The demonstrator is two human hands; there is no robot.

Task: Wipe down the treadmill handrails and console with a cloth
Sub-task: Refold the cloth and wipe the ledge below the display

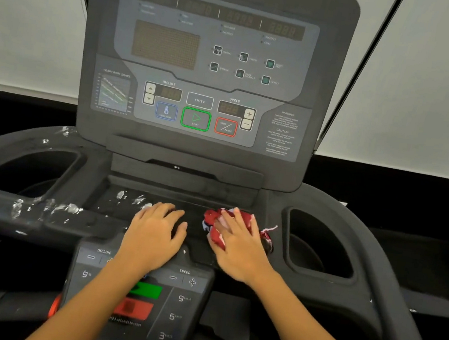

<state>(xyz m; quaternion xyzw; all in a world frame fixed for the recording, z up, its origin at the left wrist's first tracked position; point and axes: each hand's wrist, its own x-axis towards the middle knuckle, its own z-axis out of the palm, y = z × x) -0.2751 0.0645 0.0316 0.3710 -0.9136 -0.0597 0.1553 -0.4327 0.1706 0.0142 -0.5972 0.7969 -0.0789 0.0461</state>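
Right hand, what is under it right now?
A crumpled red and white cloth lies under the right hand, whose spread fingers press it on the dark treadmill console tray. The tray beneath the cloth is hidden.

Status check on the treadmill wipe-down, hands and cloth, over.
Right hand flat on red cloth on console tray. Left hand bare, resting beside it. White smears left of tray, not yet wiped. Nothing blocking.

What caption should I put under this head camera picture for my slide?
Right hand presses a red cloth on the treadmill's console tray while the left hand rests flat beside it.
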